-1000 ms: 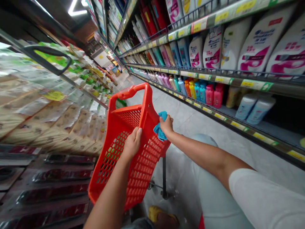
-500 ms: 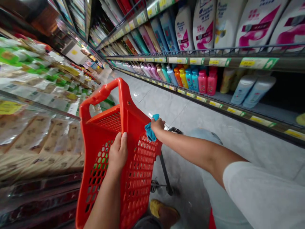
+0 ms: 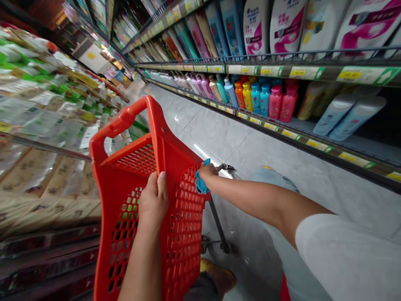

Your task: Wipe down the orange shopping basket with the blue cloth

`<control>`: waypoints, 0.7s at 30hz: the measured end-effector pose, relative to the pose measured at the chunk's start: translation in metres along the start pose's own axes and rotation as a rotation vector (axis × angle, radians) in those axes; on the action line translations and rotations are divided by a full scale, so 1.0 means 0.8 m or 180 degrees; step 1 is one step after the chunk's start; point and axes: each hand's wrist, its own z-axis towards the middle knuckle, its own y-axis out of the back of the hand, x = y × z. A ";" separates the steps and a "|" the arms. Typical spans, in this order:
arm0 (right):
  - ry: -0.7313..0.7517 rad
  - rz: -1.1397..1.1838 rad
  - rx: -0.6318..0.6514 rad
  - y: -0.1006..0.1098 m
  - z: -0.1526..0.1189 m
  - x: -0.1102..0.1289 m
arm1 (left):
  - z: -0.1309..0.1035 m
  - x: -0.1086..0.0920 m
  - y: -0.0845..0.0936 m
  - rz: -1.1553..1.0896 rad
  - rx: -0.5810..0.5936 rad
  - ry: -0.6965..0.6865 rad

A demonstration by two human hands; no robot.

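Observation:
A red plastic shopping cart [image 3: 184, 217] with mesh sides fills the centre of the view, tilted. My left hand [image 3: 153, 200] is closed over the cart's upper edge, thumb and fingers on either side of it. At the cart's right corner, my right hand [image 3: 208, 173] is closed round a blue cloth [image 3: 202, 184] and presses it against the rim. Part of the cloth hangs down over the mesh, and the fingertips of this hand are partly hidden.
Shelves of shampoo bottles [image 3: 288, 25] run along the right. Packaged goods [image 3: 46, 167] are stacked on the left. Grey floor tiles [image 3: 219, 133] lie between them. A shoe [image 3: 219, 274] shows below the cart, near its wheels.
The cart has shifted slightly left in view. My right hand and the cloth sit a little lower, with less of the cloth showing. My left hand keeps its hold on the edge.

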 end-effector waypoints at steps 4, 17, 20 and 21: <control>0.1513 0.0219 -0.0015 -0.002 -0.033 0.031 | 0.000 0.016 -0.002 -0.0172 -0.0005 -0.0093; 0.3127 0.0672 -0.0257 -0.014 -0.069 0.047 | -0.007 0.017 -0.003 -0.0404 0.0032 -0.0136; 0.2900 0.0567 -0.0179 -0.008 -0.060 0.048 | -0.006 0.016 -0.002 -0.0468 -0.0038 -0.0148; 0.2615 0.0512 -0.0202 -0.007 -0.057 0.046 | -0.006 0.016 -0.002 -0.0463 -0.0062 -0.0144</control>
